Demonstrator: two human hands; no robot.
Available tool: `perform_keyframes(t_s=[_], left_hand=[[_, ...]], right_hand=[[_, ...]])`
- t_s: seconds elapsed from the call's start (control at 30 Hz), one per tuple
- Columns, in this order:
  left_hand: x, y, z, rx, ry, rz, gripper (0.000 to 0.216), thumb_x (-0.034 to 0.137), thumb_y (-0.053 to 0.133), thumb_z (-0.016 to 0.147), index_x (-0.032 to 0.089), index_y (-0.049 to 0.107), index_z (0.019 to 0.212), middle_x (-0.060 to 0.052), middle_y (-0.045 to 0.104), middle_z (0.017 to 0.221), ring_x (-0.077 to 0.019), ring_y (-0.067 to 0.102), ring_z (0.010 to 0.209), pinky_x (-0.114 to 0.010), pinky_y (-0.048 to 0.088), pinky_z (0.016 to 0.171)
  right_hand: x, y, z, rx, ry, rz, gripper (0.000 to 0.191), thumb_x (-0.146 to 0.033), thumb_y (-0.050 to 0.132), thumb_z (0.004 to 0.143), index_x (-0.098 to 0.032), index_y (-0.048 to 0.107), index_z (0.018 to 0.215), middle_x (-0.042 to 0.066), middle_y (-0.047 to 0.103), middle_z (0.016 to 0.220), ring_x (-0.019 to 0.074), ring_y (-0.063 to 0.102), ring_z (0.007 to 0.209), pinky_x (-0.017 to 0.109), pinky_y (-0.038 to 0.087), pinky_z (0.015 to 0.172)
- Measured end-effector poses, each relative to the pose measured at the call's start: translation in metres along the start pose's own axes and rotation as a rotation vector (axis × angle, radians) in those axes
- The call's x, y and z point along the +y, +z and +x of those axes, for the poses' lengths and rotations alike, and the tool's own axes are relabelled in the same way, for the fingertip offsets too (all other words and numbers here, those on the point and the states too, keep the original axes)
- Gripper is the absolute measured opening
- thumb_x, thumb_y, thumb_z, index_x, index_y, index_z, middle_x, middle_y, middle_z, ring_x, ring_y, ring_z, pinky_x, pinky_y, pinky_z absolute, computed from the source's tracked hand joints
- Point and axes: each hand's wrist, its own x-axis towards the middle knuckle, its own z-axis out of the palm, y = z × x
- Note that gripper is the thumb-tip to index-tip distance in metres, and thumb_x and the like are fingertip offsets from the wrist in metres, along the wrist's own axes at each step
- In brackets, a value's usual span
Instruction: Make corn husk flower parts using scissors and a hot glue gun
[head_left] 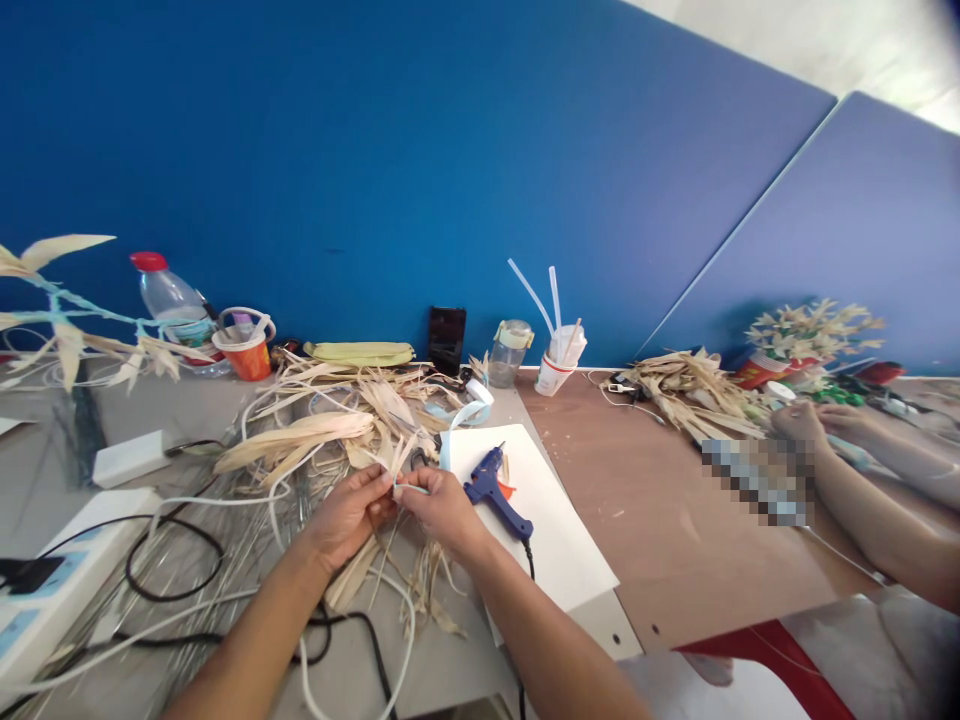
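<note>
My left hand (352,515) is closed, thumb and fingers pinching the base of a small dried corn husk piece (403,458) whose pale tips point up. Close against it, my right hand (446,510) is pinched shut on a thin strip of pale blue tape (414,489). The fingertips partly hide where husk and tape meet. Just right of my right hand, a blue glue gun (495,490) lies on white paper (559,570). Behind my hands is a heap of dried corn husks (300,440), with a roll of pale tape (478,393) at its right side.
A power strip (82,560), cables and thin wires (225,570) spread at the left. Along the blue partition stand a bottle (169,300), an orange cup (246,358), a phone (447,340), a jar (510,355) and a paper cup (553,375). Another person's arms (862,500) are at the right.
</note>
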Motion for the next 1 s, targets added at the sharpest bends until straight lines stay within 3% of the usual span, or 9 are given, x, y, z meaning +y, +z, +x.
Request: perform_keyframes(t_s=[0.13, 0.23, 0.5, 0.7, 0.83, 1.0], left_hand=[[-0.001, 0.004, -0.002, 0.024, -0.003, 0.012, 0.025, 0.026, 0.083, 0.058, 0.011, 0.064, 0.066, 0.005, 0.049, 0.051, -0.0028, 0.038, 0.045, -0.015, 0.037, 0.047], [-0.002, 0.005, -0.002, 0.041, -0.014, 0.025, 0.028, 0.027, 0.085, 0.055, 0.012, 0.062, 0.062, 0.006, 0.046, 0.047, -0.0038, 0.039, 0.044, -0.016, 0.037, 0.047], [-0.005, -0.002, 0.0, 0.044, -0.062, -0.008, 0.029, 0.024, 0.087, 0.051, 0.012, 0.065, 0.066, 0.003, 0.054, 0.055, -0.0068, 0.046, 0.049, -0.02, 0.043, 0.053], [0.002, 0.005, -0.005, -0.037, -0.042, -0.024, 0.03, 0.019, 0.084, 0.056, 0.01, 0.07, 0.08, 0.001, 0.058, 0.062, -0.0054, 0.045, 0.051, -0.019, 0.044, 0.056], [0.0, 0.004, -0.003, -0.006, -0.013, 0.03, 0.025, 0.019, 0.084, 0.055, 0.01, 0.071, 0.074, -0.002, 0.061, 0.065, -0.0065, 0.048, 0.054, -0.018, 0.041, 0.054], [0.0, -0.002, -0.001, -0.005, -0.001, 0.082, 0.023, 0.025, 0.082, 0.06, 0.011, 0.07, 0.074, 0.004, 0.049, 0.053, -0.0025, 0.036, 0.044, -0.016, 0.03, 0.045]], right_hand=[[-0.001, -0.001, -0.001, 0.055, -0.024, -0.203, 0.003, -0.019, 0.057, 0.068, -0.016, 0.058, 0.068, -0.003, 0.056, 0.059, 0.0105, 0.048, 0.053, 0.022, 0.037, 0.053], [0.0, 0.002, -0.002, 0.094, -0.072, -0.283, 0.007, -0.015, 0.054, 0.069, -0.016, 0.06, 0.071, -0.001, 0.06, 0.063, 0.0119, 0.053, 0.056, 0.022, 0.041, 0.054], [0.002, 0.009, -0.009, 0.159, -0.261, -0.488, 0.015, -0.015, 0.05, 0.073, -0.017, 0.064, 0.076, 0.004, 0.068, 0.073, 0.0167, 0.061, 0.067, 0.026, 0.045, 0.063], [0.004, 0.001, -0.001, 0.037, -0.11, -0.172, 0.006, -0.016, 0.051, 0.069, -0.017, 0.055, 0.064, -0.003, 0.056, 0.06, 0.0101, 0.049, 0.054, 0.021, 0.038, 0.053], [0.005, -0.002, 0.001, 0.036, -0.067, -0.112, 0.004, -0.02, 0.056, 0.066, -0.016, 0.054, 0.066, -0.005, 0.051, 0.057, 0.0088, 0.043, 0.052, 0.021, 0.033, 0.052], [-0.002, -0.007, 0.001, 0.008, -0.035, 0.087, 0.011, -0.021, 0.056, 0.062, -0.017, 0.056, 0.072, -0.003, 0.052, 0.06, 0.0103, 0.045, 0.054, 0.022, 0.035, 0.054]])
